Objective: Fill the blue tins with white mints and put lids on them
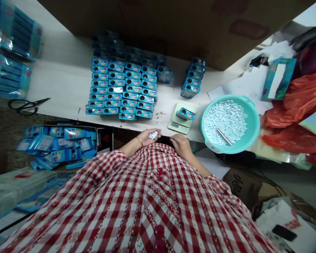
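Observation:
Small pale pellets (153,135) lie in a little heap on my left hand (146,137), which is cupped palm up at the table's front edge. My right hand (182,144) is beside it, just below the scale, fingers curled together; anything between their tips is too small to make out. On the pale green kitchen scale (175,127) rests one small blue box (186,114) with a dark round hole in its top. A turquoise basin (256,121) to the right holds many more pellets, with a metal scoop or tube (223,137) lying on them.
Blue boxes (126,91) stand in tight rows left of the scale, and a shorter row (191,86) stands behind it. Black scissors (28,105) lie at the left edge. Below is a carton of blue packs (58,144). A large cardboard box (152,24) blocks the back; red bags (300,102) lie right.

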The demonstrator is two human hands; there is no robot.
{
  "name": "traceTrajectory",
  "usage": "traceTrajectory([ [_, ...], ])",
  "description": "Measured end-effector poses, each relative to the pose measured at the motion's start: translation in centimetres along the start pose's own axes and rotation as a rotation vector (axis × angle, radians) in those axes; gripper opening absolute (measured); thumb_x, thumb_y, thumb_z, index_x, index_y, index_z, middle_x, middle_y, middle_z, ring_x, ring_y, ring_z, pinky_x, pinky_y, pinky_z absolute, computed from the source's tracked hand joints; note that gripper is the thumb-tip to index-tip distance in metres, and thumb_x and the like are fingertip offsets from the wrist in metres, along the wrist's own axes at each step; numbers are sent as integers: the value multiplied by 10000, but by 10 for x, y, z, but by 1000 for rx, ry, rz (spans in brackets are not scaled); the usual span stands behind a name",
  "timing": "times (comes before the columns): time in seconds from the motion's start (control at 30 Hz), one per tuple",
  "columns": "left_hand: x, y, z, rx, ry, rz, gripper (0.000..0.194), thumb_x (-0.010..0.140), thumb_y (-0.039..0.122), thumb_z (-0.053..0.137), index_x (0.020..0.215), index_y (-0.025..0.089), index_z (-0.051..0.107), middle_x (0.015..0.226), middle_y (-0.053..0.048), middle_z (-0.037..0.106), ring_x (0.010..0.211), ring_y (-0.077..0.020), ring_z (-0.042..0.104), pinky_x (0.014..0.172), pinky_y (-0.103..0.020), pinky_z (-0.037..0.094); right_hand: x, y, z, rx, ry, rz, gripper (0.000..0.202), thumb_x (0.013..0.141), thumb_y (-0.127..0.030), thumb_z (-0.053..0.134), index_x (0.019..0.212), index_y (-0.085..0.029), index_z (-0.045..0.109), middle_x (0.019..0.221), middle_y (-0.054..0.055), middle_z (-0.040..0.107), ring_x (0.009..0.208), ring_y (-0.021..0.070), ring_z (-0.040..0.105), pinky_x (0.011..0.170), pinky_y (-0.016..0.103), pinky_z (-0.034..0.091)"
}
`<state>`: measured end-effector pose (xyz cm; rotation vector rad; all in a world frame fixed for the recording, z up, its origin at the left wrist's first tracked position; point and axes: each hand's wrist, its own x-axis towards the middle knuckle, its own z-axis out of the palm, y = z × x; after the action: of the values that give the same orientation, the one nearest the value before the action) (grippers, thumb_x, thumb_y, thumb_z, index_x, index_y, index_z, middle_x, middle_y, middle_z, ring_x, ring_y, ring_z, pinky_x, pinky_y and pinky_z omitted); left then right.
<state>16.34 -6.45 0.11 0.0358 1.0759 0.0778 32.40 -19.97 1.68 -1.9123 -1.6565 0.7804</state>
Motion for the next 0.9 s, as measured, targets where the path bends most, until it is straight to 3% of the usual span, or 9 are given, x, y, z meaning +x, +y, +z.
traceTrajectory([
  [0.13, 5, -6, 25, -83, -61, -15, 222, 908, 134, 407, 861, 77, 617, 628, -49, 625, 560, -111, 603, 572, -219, 519, 33, -22, 4, -239, -108, -162, 267, 915, -209, 420, 1096, -167, 612, 1059, 116, 621, 946, 214, 544, 843, 355, 460],
  [0.3, 9, -9, 36, -127, -64, -24, 224, 908, 144, 416, 777, 92, 590, 587, -31, 598, 518, -101, 582, 568, -218, 519, 44, -22, 6, -382, -233, -169, 231, 894, -133, 416, 1014, -139, 613, 959, 105, 614, 896, 213, 535, 815, 340, 456],
  [0.4, 11, -7, 40, -125, -97, -6, 215, 899, 123, 410, 837, 76, 610, 616, -53, 622, 555, -120, 607, 591, -243, 536, 43, -15, -5, -204, -147, -136, 202, 901, -178, 442, 989, -157, 622, 946, 98, 624, 892, 197, 559, 815, 315, 465],
  [0.5, 12, -1, 47, -137, -109, 39, 225, 896, 121, 407, 884, 54, 622, 702, -108, 664, 652, -159, 652, 656, -288, 555, 51, -4, -27, -20, 50, -96, 190, 902, -231, 463, 970, -199, 637, 904, 67, 635, 880, 182, 582, 805, 306, 475],
  [0.63, 9, 10, 56, -147, -71, 86, 227, 892, 138, 424, 908, 40, 628, 813, -166, 682, 788, -211, 678, 690, -313, 558, 73, 23, -59, -28, 305, 54, 191, 876, -255, 493, 942, -208, 666, 873, 63, 641, 847, 192, 585, 803, 337, 475],
  [0.77, 6, 12, 53, -139, -40, 105, 241, 896, 141, 413, 894, 34, 629, 819, -171, 679, 786, -208, 674, 675, -303, 555, 80, 38, -65, 18, 336, 147, 226, 851, -277, 527, 995, -195, 680, 803, 51, 637, 767, 180, 589, 762, 333, 487],
  [0.9, 7, 5, 45, -119, -42, 80, 254, 907, 163, 410, 838, 51, 628, 733, -134, 662, 691, -173, 656, 584, -257, 546, 62, 11, -41, 191, 247, 25, 217, 864, -317, 532, 959, -203, 690, 882, 63, 666, 844, 183, 613, 793, 333, 498],
])
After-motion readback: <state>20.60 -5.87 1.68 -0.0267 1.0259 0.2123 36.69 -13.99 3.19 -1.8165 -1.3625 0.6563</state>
